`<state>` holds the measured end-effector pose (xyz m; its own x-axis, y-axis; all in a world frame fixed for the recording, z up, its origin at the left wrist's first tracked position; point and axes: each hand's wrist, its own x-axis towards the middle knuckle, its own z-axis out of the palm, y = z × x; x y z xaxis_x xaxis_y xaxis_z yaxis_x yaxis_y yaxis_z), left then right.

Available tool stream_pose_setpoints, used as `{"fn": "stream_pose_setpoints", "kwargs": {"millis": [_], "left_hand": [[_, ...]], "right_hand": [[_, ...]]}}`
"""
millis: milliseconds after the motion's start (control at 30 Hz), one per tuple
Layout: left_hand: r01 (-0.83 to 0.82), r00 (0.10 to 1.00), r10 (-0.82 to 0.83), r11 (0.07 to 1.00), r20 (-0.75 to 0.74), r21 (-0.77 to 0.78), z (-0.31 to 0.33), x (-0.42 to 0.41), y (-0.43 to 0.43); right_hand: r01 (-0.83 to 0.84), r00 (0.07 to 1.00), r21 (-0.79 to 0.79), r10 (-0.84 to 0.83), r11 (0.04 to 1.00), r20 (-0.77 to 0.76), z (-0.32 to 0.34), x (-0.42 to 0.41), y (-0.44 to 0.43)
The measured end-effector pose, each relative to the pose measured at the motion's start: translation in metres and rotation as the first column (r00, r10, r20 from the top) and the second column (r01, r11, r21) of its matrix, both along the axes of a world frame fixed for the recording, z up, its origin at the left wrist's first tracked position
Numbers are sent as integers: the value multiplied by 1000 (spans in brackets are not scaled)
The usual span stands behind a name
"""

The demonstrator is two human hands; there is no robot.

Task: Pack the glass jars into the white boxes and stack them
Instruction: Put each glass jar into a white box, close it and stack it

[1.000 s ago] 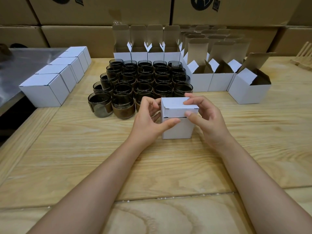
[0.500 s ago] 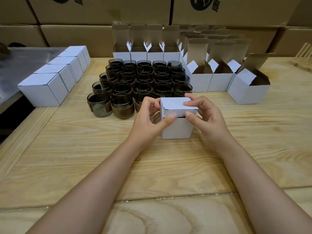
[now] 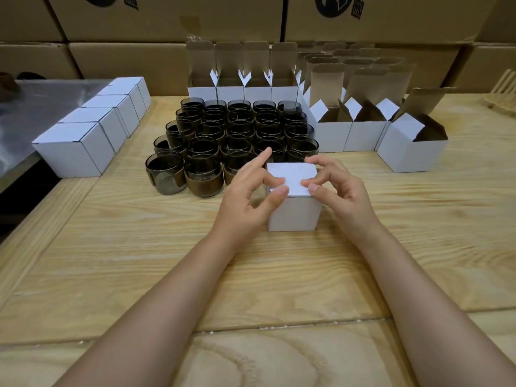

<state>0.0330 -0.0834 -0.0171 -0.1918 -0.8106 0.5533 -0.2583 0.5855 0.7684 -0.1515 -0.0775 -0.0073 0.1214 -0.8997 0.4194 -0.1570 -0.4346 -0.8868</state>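
Change: the lid of the white box (image 3: 293,210), ajar half a second ago, now lies flat and shut, and the left forefinger has lifted off it.
Far left: a grey metal surface (image 3: 42,101), cut off by the frame edge.
Packed boxes (image 3: 75,152): a closed white row along the table (image 3: 139,261) edge.
Glass jars (image 3: 240,132): dark, tightly grouped; the nearest are partly hidden behind the left hand.
Left hand (image 3: 245,196): thumb and one bent finger pinch the lid's near left corner, forefinger raised.
White box: plain cube at table centre, just before the jars; contents unseen.
Right hand (image 3: 340,191): thumb and curled fingers pinch the lid's right edge.
Open boxes (image 3: 335,135): flaps upright, interiors shadowed.
Far right: a wooden rack (image 3: 502,90), mostly cut off.
Behind: brown cartons (image 3: 167,20), logos cropped.
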Motion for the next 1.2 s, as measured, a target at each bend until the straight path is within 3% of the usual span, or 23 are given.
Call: {"fn": "stream_pose_setpoints", "kwargs": {"millis": [133,233,333,567,933,1200], "left_hand": [[-110,967,177,939,184,-325,2,-6,4],[-88,920,266,856,288,-510,4,-10,11],[-45,865,348,772,362,-635,10,-11,20],[-117,685,565,709,460,-696,21,-2,46],[-340,287,852,518,438,-785,23,150,66],[-660,228,851,493,473,-568,12,239,46]], "right_hand": [[-29,997,82,24,996,71,0,-3,-2],[-77,986,153,52,985,160,0,-7,-2],[-64,985,116,45,991,166,0,-4,0],[161,981,8,-161,987,112,-12,2,-3],[160,983,-9,-159,987,87,-17,1,-7],[162,985,7,-162,987,55,-18,2,-9]]}}
